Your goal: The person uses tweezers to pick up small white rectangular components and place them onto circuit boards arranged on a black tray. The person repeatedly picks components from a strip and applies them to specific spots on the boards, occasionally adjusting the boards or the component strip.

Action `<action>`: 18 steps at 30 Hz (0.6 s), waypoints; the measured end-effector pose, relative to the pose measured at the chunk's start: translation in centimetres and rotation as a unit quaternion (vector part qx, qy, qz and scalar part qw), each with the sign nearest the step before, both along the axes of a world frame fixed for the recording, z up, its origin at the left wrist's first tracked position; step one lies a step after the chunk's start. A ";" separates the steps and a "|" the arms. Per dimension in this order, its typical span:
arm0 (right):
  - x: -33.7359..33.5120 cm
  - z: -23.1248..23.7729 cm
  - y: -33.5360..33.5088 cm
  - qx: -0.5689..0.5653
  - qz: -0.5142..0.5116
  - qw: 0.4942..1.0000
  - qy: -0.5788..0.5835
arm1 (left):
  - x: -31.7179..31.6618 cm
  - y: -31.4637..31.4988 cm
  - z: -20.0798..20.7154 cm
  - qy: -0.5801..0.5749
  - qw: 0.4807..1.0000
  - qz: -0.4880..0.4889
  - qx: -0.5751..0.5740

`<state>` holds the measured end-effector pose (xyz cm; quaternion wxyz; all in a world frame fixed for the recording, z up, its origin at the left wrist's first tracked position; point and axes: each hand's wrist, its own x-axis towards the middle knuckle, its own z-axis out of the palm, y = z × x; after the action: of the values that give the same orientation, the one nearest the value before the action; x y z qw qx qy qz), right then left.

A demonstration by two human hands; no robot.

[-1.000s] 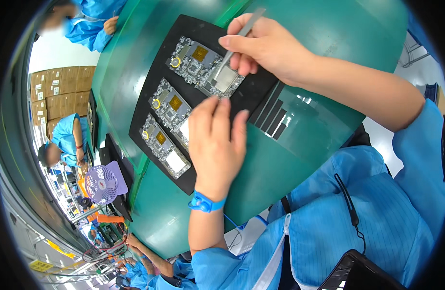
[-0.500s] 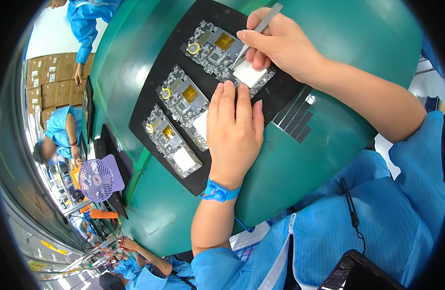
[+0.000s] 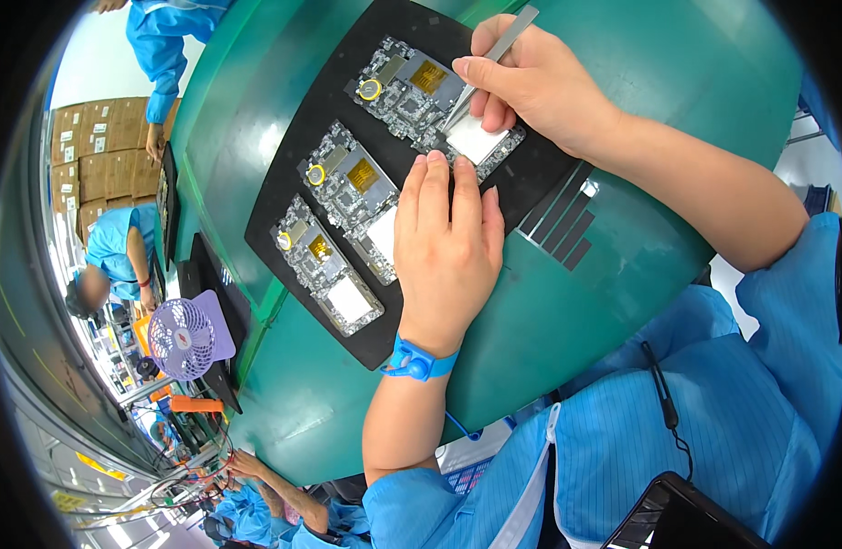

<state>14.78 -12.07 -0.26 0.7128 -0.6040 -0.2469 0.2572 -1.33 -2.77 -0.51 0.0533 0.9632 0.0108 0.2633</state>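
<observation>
Three circuit boards lie on a black mat (image 3: pixel 284 174). My right hand (image 3: pixel 549 91) pinches metal tweezers (image 3: pixel 494 64), their tips down at the top circuit board (image 3: pixel 407 96), beside its white rectangular pad (image 3: pixel 476 139). My left hand (image 3: pixel 448 242) lies flat with fingers stretched out, fingertips at the near edge of that same board. Under its side, the middle circuit board (image 3: pixel 343 178) is partly covered. Apart from both hands, the lowest circuit board (image 3: pixel 320 261) shows a white pad too. Each board carries a round yellow-rimmed part and a gold patch. A blue wrist strap (image 3: pixel 419 363) circles my left wrist.
Dark strips (image 3: pixel 563 224) lie on the green table (image 3: pixel 320 403) right of the mat. A purple fan (image 3: pixel 183 339) stands at the left, near an orange-handled tool (image 3: pixel 197 404). Co-workers in blue sit and stand beyond the table; cardboard boxes (image 3: pixel 96 146) are stacked behind.
Both hands and the boards sit almost where they were, with a slight shift in the picture. The tweezer tips stay at the top board. A co-worker at lower left has moved slightly.
</observation>
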 end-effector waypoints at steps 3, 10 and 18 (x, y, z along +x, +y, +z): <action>0.1 -0.1 0.0 0.000 -0.001 1.000 -0.004 | 0.0 0.0 0.0 0.001 1.000 0.001 0.001; 0.1 0.0 0.1 -0.011 -0.005 1.000 -0.008 | 0.1 0.0 0.2 0.004 1.000 -0.004 -0.002; 0.0 0.1 0.0 -0.014 -0.013 1.000 -0.012 | 0.3 -0.1 0.2 0.009 1.000 0.002 -0.014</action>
<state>14.80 -12.06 -0.13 0.7046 -0.6202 -0.2439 0.2438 -1.07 -2.83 -0.32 0.0658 0.9646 0.0165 0.2549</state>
